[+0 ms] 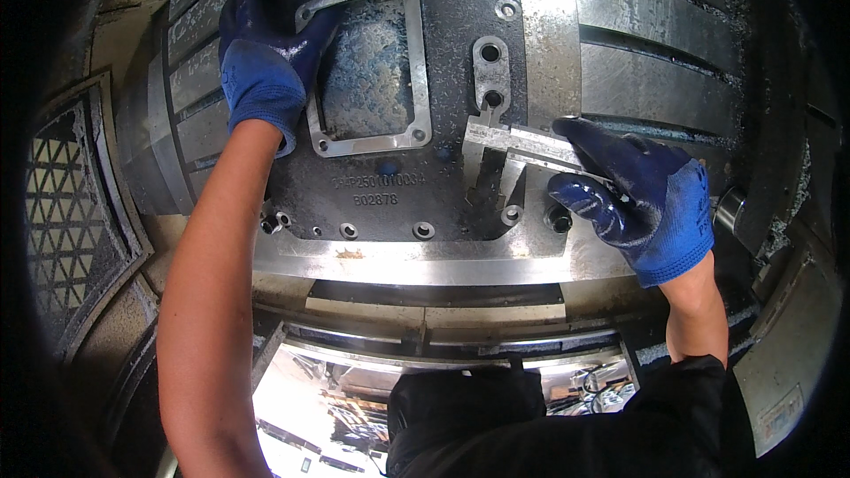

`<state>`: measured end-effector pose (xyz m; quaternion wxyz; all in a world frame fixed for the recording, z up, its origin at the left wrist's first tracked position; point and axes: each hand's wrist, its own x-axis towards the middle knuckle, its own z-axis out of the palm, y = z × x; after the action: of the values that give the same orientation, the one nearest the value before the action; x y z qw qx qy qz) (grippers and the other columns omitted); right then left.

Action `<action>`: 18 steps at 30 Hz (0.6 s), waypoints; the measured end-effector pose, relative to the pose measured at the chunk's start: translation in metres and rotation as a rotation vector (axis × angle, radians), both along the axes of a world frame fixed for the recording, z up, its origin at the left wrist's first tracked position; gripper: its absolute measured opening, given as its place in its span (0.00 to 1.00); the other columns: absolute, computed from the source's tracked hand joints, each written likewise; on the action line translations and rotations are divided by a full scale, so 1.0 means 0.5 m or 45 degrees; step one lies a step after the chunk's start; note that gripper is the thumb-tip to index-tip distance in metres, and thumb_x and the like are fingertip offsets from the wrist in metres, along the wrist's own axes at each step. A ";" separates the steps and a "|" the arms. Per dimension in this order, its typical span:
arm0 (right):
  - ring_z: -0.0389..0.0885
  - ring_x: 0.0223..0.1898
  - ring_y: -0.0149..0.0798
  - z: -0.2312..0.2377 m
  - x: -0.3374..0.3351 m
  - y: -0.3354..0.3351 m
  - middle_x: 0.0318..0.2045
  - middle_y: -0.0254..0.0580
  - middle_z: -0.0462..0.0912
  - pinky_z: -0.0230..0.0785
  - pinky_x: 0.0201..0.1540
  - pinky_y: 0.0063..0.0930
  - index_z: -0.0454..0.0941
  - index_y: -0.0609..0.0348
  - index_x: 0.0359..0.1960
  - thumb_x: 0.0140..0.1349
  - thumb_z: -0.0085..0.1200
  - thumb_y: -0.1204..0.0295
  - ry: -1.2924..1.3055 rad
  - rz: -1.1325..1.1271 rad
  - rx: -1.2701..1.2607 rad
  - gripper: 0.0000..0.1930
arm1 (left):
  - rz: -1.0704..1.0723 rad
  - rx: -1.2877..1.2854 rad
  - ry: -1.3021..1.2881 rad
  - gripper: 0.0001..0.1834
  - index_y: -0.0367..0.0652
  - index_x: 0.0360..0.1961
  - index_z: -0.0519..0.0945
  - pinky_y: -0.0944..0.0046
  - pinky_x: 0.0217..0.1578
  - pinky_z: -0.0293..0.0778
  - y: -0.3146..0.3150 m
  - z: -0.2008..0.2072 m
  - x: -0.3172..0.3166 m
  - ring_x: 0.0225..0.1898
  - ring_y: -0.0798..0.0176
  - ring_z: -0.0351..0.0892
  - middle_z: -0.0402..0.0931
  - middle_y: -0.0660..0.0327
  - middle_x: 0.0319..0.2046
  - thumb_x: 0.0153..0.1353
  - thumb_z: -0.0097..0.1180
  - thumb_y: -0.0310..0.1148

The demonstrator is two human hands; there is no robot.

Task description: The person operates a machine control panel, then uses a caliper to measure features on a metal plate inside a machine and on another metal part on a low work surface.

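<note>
Right blue-gloved hand (633,196), fingers clasping silver steel caliper (531,143), right of rectangular bright-metal frame (419,71); small jaws at grey two-holed steel block (492,73). Left blue-gloved hand (270,57) spread, frame's left side. Remotely, I'd square jaws, press lightly.

Sits head-worn, as the left camera of a side-by-side pair. Looks steeply down and forward, past the black shirt (478,434) at bottom, onto the dark metal plate (460,26). Near enough to take in left forearm (212,319) and right forearm (698,310). Bends straight edges, fisheye-style.
</note>
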<state>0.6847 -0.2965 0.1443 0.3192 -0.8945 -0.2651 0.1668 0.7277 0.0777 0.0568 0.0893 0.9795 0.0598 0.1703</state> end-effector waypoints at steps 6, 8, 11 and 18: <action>0.89 0.33 0.52 0.000 0.000 0.000 0.36 0.52 0.89 0.80 0.37 0.39 0.84 0.56 0.55 0.61 0.69 0.61 -0.010 -0.007 0.021 0.23 | -0.012 -0.011 -0.015 0.48 0.37 0.69 0.71 0.52 0.66 0.71 0.004 -0.003 0.003 0.64 0.43 0.75 0.74 0.42 0.63 0.52 0.77 0.50; 0.89 0.34 0.52 -0.003 0.000 0.001 0.37 0.52 0.89 0.80 0.38 0.39 0.84 0.56 0.56 0.61 0.69 0.61 -0.010 -0.010 0.017 0.23 | -0.004 -0.005 -0.010 0.48 0.37 0.69 0.71 0.52 0.66 0.70 0.002 -0.002 0.002 0.64 0.43 0.75 0.74 0.42 0.64 0.52 0.77 0.51; 0.89 0.34 0.52 -0.006 -0.002 -0.003 0.37 0.52 0.89 0.80 0.38 0.39 0.84 0.55 0.56 0.61 0.69 0.60 -0.035 0.003 0.009 0.23 | 0.016 -0.007 0.002 0.49 0.37 0.69 0.71 0.52 0.66 0.70 -0.002 0.001 0.001 0.64 0.43 0.75 0.73 0.42 0.64 0.51 0.76 0.52; 0.89 0.34 0.51 -0.008 -0.004 -0.003 0.37 0.51 0.89 0.80 0.38 0.39 0.84 0.55 0.56 0.61 0.69 0.61 0.004 -0.007 0.026 0.23 | 0.024 0.011 0.011 0.50 0.37 0.70 0.70 0.52 0.67 0.69 0.005 -0.003 0.002 0.65 0.43 0.74 0.73 0.42 0.65 0.51 0.76 0.52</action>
<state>0.6828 -0.2978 0.1402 0.3292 -0.8916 -0.2637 0.1647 0.7286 0.0801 0.0552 0.0830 0.9800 0.0688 0.1671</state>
